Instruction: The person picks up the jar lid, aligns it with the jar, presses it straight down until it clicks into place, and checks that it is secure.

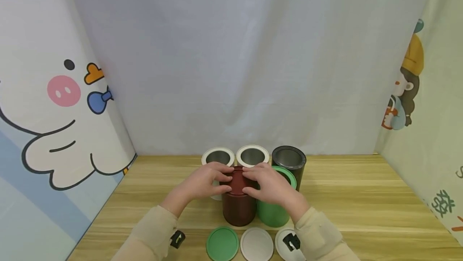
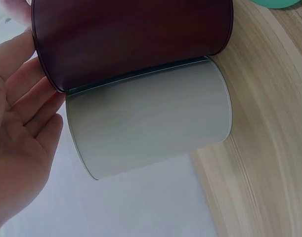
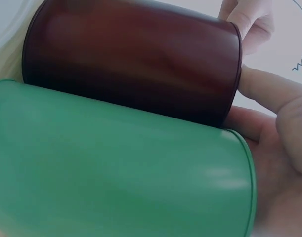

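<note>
A dark red can point(image 1: 239, 211) stands upright at the middle of the table, its matching red lid point(image 1: 237, 182) on top. From the left, my left hand point(image 1: 207, 180) rests its fingertips on the lid near the rim. The right hand point(image 1: 273, 184) does likewise from the other side, its forearm passing over an open green can point(image 1: 273, 215). Both hands' fingers are extended and lightly bent. In the left wrist view, a white can point(image 2: 151, 118) is close beside the red one. The right wrist view has the green can point(image 3: 126, 163) against the red can's side.
At the back stand two open cans with white rims point(image 1: 218, 149) point(image 1: 253, 147) and an open black can point(image 1: 298, 168). Along the front lie a green lid point(image 1: 222, 244), a pale lid point(image 1: 257, 245) and a white lid point(image 1: 285, 249), partly covered by the right wrist's strap. A grey curtain point(image 1: 253, 72) hangs behind the wooden table point(image 1: 361, 204).
</note>
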Action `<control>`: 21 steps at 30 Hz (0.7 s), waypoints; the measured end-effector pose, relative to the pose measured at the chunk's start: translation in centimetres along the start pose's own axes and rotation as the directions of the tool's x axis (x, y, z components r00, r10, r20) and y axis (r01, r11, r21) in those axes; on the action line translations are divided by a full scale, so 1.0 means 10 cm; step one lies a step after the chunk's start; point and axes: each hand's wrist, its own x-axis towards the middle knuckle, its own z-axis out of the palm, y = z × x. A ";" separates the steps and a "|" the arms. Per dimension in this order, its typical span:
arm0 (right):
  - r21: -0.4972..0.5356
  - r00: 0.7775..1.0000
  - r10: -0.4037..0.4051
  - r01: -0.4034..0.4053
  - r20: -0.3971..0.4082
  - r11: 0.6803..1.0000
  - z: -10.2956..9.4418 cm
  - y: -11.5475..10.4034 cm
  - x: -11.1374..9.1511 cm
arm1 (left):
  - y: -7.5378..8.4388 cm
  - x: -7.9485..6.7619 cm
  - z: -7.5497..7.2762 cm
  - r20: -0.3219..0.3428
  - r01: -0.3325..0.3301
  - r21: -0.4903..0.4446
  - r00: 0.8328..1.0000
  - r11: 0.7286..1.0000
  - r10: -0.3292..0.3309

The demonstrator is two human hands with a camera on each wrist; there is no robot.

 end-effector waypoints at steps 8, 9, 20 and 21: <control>-0.002 1.000 0.008 -0.008 -0.006 1.000 0.03 -0.01 -0.02 | 0.00 -0.02 0.03 -0.015 0.009 -0.006 1.000 1.000 -0.009; -0.002 1.000 0.007 -0.007 -0.009 1.000 0.04 -0.01 -0.03 | 0.00 -0.02 0.03 -0.019 0.008 -0.007 1.000 1.000 -0.008; -0.031 0.997 -0.021 0.018 -0.073 0.999 0.08 0.01 -0.10 | -0.01 -0.03 0.06 -0.066 -0.023 -0.012 0.998 1.000 0.022; -0.026 0.997 -0.020 0.018 -0.075 1.000 0.08 0.01 -0.10 | -0.01 -0.03 0.06 -0.070 -0.025 -0.009 0.997 1.000 0.024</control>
